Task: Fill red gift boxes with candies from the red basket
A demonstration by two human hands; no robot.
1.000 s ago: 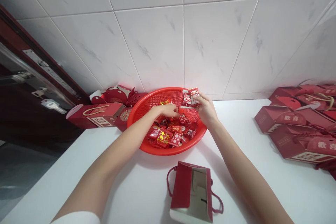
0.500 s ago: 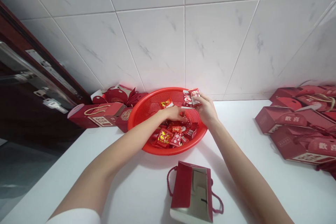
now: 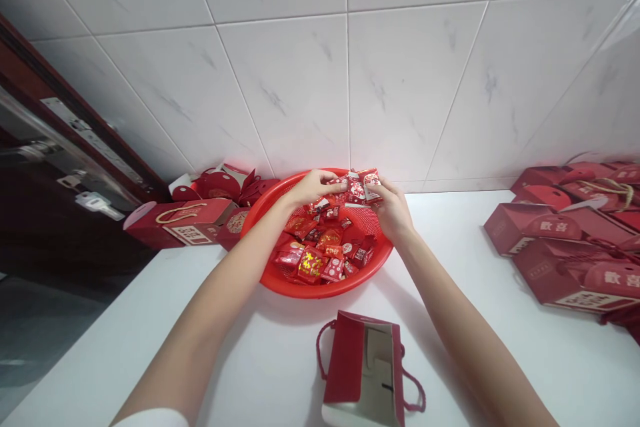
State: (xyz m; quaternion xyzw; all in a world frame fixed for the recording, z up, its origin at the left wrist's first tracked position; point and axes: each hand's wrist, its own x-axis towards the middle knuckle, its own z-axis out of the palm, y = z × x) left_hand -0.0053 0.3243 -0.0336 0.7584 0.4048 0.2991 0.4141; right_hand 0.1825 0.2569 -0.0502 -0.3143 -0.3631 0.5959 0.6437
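Note:
My right hand (image 3: pixel 393 208) is closed on small red-and-white wrapped candies (image 3: pixel 364 187) above the far right rim of a red plastic basket (image 3: pixel 295 290). Close beside them, my left hand (image 3: pixel 313 188) pinches another small red-wrapped candy (image 3: pixel 338 185). Below both hands, several red and gold wrapped candies (image 3: pixel 320 250) lie loose inside the basket. An open red gift box (image 3: pixel 345 363) with rope handles stands on the table in front of the basket, its pale inside showing.
Red gift boxes (image 3: pixel 193 220) are grouped at the left by the wall. More red boxes (image 3: pixel 570 267) stand on the right of the white table (image 3: pixel 450 240). A tiled wall (image 3: pixel 395 93) rises behind, and a dark door (image 3: pixel 50 180) with keys is at left.
My left hand has risen out of the candies to beside my right hand, now with a candy in its fingers. My right hand has hardly moved.

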